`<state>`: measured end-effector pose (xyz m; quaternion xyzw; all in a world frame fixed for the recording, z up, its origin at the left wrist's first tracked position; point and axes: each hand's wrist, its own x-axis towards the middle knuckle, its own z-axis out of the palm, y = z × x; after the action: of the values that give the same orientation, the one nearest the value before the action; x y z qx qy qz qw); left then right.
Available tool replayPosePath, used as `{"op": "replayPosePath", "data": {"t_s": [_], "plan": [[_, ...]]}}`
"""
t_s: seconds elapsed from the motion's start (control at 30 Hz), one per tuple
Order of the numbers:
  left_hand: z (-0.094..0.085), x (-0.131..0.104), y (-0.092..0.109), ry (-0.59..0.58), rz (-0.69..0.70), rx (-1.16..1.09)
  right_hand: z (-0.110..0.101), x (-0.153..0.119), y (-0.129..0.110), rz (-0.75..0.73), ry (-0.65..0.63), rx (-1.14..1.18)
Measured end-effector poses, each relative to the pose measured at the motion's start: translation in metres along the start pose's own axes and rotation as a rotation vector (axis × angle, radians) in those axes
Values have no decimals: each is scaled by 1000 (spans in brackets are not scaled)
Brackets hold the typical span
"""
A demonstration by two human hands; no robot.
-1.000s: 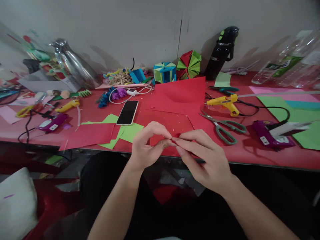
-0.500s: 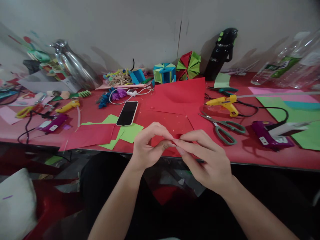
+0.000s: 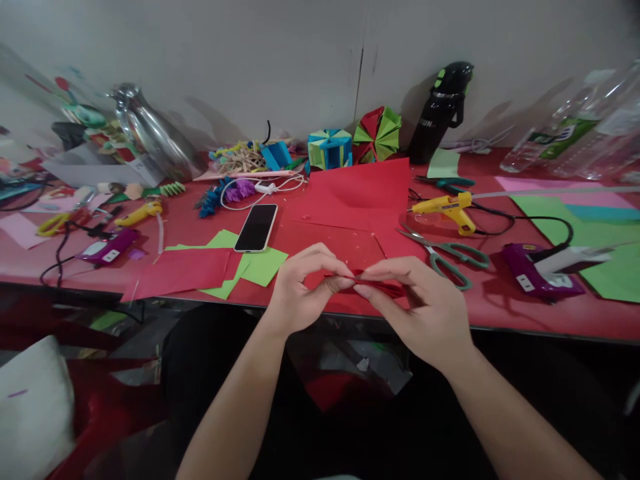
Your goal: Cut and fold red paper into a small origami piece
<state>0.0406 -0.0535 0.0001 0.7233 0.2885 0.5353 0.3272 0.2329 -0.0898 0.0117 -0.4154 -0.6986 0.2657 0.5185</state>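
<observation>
Between my two hands is a piece of folded red paper (image 3: 385,287), held just above the table's front edge. My left hand (image 3: 307,287) pinches its left end between thumb and fingers. Thumb and fingertips of my right hand (image 3: 417,300) close on it from the other side, almost touching the left fingertips. Much of the paper is hidden behind the fingers. Beyond my hands lies a large red sheet (image 3: 363,190). Grey-handled scissors (image 3: 450,257) rest to the right of my right hand.
A phone (image 3: 256,228) lies on the left near green paper (image 3: 265,265) and a red sheet (image 3: 185,273). Right of centre are a yellow glue gun (image 3: 447,210) and a purple power strip (image 3: 540,270). Folded paper models (image 3: 330,148) and a black flask (image 3: 440,113) stand along the wall.
My right fingers have shifted from the fold and parted a little, so more of the red paper shows between my hands. Both hands stay close together. The view has moved slightly.
</observation>
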Motion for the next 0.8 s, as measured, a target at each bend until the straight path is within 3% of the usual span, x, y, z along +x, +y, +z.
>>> {"op": "replayPosePath", "data": {"t_s": [0.17,0.3,0.53,0.8], "plan": [[-6,1,-6,66,-118,-111,-17,13,11,66,-61,119],[-9,3,-14,110,-79,-158,-29,21,24,112,-47,98],[-12,3,-19,134,-21,-180,-28,15,26,151,-267,27],[-16,4,-22,160,-39,-224,-26,17,19,6,-211,-34]]}}
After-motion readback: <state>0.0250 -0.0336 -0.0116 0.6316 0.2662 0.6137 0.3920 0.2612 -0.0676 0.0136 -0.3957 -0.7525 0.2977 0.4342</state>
